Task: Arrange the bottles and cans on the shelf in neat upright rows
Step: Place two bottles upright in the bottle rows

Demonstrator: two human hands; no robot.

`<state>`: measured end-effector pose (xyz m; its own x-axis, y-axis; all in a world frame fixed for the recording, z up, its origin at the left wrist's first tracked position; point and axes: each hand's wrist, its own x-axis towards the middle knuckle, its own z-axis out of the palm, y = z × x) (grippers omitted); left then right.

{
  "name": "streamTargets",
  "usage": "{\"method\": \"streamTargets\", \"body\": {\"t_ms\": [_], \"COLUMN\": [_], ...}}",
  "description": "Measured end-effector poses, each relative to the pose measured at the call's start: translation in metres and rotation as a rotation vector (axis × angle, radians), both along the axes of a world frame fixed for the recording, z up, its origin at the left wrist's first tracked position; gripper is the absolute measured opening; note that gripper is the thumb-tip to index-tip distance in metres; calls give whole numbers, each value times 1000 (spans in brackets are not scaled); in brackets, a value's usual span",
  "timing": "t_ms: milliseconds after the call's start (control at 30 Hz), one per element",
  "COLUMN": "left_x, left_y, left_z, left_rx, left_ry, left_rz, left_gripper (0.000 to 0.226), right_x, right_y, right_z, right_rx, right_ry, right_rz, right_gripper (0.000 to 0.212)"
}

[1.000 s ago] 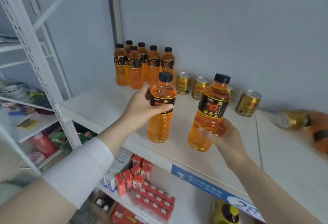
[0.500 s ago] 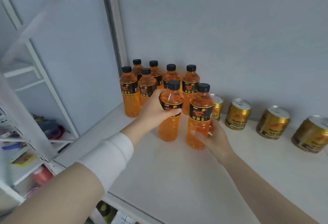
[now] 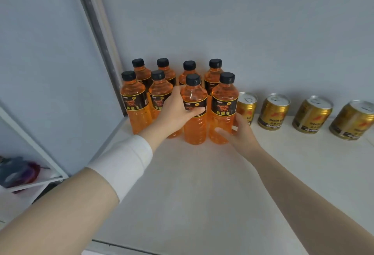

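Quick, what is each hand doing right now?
Left hand grips the third front-row bottle at its label.
Right hand holds the rightmost front-row bottle near its base.

The left hand (image 3: 176,113) covers most of the label on the bottle (image 3: 195,129) it grips, and the back-row bottles (image 3: 189,66) only show caps and shoulders. The rightmost can (image 3: 354,121) gets clipped by the right edge, and the clutter (image 3: 20,170) on the side shelf is blur.

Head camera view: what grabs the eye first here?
Eight orange plastic bottles with black caps stand clustered in the back-left corner of the white shelf. The left hand grips the third front bottle, the right hand the rightmost front bottle. Four gold metal cans line the wall to their right.
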<state>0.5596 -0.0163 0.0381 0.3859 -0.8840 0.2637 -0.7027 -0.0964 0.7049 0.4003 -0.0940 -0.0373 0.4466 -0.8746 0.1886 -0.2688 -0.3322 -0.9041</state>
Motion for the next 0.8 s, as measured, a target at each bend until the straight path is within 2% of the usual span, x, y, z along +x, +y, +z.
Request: {"method": "streamTargets", "body": {"t_ms": [133,500,700,800], "left_x": [4,9,-5,-23], "left_y": [-4,-7,8,19], "left_z": [2,-4,8,17], "left_rx": [18,13,-134,-152], "left_ry": [-33,-11,-86,-198], "left_rz": [-26,-54,26,125], "left_gripper": [74,76,81,77], "right_x": [0,6,-10,-44], "right_y": [2,5,19,31], "right_z": [2,-2,8,23], "right_rx": [8,4,-186,-326], "right_ry": [45,123,298,401], "right_rz": [-102,-162,-195,-251], "right_gripper": [66,66,68,62]}}
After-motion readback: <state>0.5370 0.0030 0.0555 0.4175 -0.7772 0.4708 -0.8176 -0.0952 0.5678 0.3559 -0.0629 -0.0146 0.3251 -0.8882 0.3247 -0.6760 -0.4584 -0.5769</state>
